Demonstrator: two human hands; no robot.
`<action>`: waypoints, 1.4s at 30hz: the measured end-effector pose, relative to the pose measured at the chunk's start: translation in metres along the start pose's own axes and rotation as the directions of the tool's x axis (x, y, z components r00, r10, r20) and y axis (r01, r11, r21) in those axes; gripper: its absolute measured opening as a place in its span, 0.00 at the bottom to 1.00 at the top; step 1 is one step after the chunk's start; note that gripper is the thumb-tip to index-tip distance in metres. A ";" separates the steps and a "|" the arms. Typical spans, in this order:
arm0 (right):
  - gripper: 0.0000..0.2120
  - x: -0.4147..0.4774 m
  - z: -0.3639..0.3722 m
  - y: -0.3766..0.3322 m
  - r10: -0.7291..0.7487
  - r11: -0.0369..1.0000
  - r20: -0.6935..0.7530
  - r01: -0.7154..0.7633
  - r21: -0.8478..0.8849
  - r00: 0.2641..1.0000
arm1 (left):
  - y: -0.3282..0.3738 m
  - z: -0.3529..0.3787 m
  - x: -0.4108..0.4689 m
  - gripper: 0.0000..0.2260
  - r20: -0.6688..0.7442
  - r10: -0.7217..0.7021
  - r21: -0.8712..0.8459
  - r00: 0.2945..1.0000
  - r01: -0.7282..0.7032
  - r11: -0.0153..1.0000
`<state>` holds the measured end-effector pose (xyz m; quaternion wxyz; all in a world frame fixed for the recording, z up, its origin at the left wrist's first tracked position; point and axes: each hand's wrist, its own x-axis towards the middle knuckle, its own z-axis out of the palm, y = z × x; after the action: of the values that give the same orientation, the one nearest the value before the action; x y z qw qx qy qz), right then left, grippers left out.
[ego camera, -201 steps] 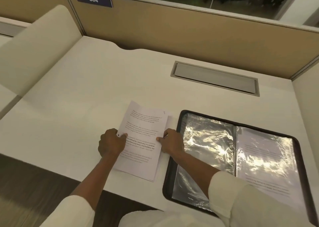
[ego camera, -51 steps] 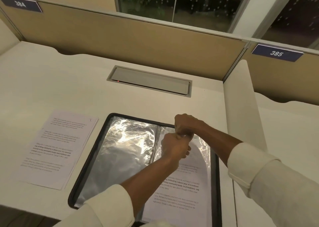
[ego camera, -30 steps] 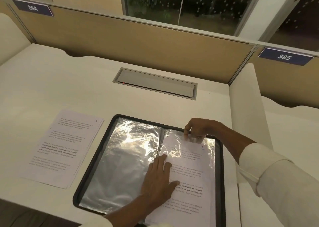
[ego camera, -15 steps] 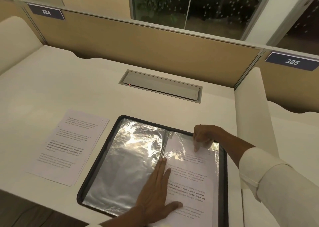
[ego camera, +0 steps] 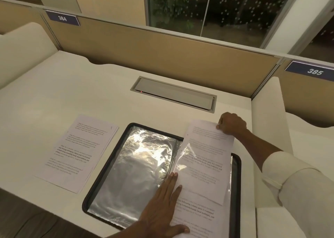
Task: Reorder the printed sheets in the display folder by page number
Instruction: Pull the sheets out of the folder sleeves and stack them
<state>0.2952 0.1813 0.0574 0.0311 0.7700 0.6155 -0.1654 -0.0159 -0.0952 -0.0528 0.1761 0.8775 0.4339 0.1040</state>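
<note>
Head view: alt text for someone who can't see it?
The right hand pinches a printed sheet partly out of a sleeve in the open display folder; the left hand presses flat on that sleeve. Loose sheets lie on the desk left of the folder.

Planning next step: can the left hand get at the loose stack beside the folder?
Probably yes: the stack lies uncovered beside the folder. But the left hand presses the sleeve flat while the right hand grips a sheet half out.

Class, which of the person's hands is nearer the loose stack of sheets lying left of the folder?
Left. The left hand presses flat on the folder, right of the stack; the right hand pinches a sheet past the folder's far right corner, farther off.
</note>
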 end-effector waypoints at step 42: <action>0.05 -0.111 -0.082 -0.194 -0.590 0.459 -0.271 0.592 0.662 0.760 | -0.089 -0.217 -0.034 0.18 -0.081 -0.767 -0.859 0.636 0.346 0.378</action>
<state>0.1061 0.1449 0.1973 -0.3304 0.4570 0.7281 -0.3896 -0.1741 -0.0245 0.1096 0.4517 0.4427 0.6497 0.4218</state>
